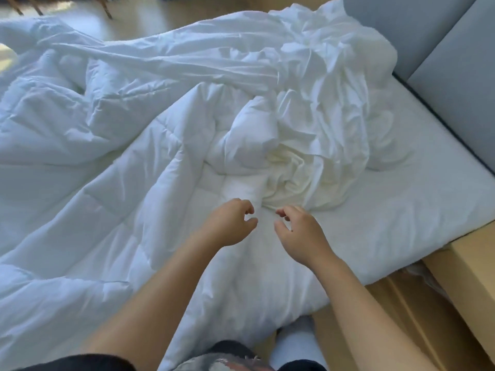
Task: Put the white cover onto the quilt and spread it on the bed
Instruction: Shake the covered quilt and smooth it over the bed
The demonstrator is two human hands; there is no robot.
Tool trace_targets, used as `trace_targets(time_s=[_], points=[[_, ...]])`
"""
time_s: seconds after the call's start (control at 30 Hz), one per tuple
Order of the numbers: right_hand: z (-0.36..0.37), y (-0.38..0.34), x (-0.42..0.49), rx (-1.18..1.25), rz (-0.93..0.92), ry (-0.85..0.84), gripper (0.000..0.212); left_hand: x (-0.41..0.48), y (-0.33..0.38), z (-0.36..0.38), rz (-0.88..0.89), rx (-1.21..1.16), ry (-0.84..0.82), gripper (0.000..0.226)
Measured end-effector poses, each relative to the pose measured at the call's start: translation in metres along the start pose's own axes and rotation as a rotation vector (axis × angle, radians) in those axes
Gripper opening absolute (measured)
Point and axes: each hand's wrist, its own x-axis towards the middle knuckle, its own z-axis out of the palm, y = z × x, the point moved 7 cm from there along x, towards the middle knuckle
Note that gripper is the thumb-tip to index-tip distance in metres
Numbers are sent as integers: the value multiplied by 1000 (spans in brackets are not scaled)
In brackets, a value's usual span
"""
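A puffy white stitched quilt [115,188] lies rumpled across the left and middle of the bed, its near edge hanging over the bed's side towards me. A thinner, creased white cover [316,121] is bunched in a heap on the right part of the quilt, with a long fold stretching to the far left. My left hand [230,223] and my right hand [300,231] hover side by side just above the quilt, right in front of the cover's heap. Both have loosely curled fingers and hold nothing.
The white mattress [417,204] shows bare on the right. A grey padded headboard [455,57] runs along the far right. A wooden bed frame and box-like edge [466,266] sit at the lower right, with wooden floor below. Chair legs [104,6] stand at the far top left.
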Motion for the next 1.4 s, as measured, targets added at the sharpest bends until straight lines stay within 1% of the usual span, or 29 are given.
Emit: trace_targets(time_s=[0.07, 0.2, 0.33, 0.43, 0.53, 0.6, 0.63, 0.67, 0.73, 0.77, 0.83, 0.87, 0.93, 0.97, 1.03, 1.1, 1.17, 1.27, 1.3, 1.37, 1.4], points=[[-14, 26, 56, -8, -28, -13, 29, 57, 14, -3, -45, 1, 42, 42], [-38, 68, 165, -28, -56, -73, 31, 158, 37, -19, -184, 4, 216, 63], [-45, 85, 261, -80, -134, -136, 32, 251, 46, -44, -246, 130, 297, 66], [-36, 87, 323, -85, -183, -163, 33, 307, 38, -52, -276, 232, 263, 68], [-24, 85, 373, -74, -221, -126, 34, 346, 16, -45, -351, 339, 196, 74], [-11, 83, 404, -101, -243, -122, 39, 361, -7, -46, -403, 432, 189, 77], [-4, 86, 420, -160, -229, -128, 44, 365, -19, -50, -423, 482, 198, 77], [2, 95, 436, -222, -166, -141, 51, 368, -32, -54, -435, 532, 211, 75], [11, 115, 462, -299, 28, -165, 72, 372, -54, -63, -431, 591, 243, 73], [15, 122, 472, -321, 92, -159, 83, 375, -61, -65, -420, 589, 253, 72], [22, 124, 483, -307, 184, -101, 100, 383, -66, -65, -405, 580, 243, 74], [24, 124, 488, -257, 236, -39, 103, 387, -67, -65, -405, 585, 239, 75], [21, 124, 497, -164, 324, 109, 96, 392, -68, -63, -400, 598, 247, 76], [21, 125, 502, -139, 349, 153, 92, 393, -69, -61, -394, 606, 250, 76], [21, 128, 511, -117, 374, 178, 88, 392, -72, -60, -374, 624, 250, 79], [21, 130, 517, -145, 363, 173, 82, 391, -71, -59, -347, 646, 247, 80], [21, 126, 518, -216, 285, 156, 66, 389, -69, -57, -323, 646, 249, 79], [13, 101, 505, -341, 40, 134, 34, 381, -64, -63, -289, 606, 303, 70], [10, 90, 495, -359, -26, 110, 27, 376, -62, -69, -277, 568, 345, 64], [4, 65, 472, -357, -120, 51, 24, 366, -57, -86, -261, 427, 454, 49], [0, 51, 456, -346, -175, 58, 23, 361, -56, -96, -265, 346, 499, 43]])
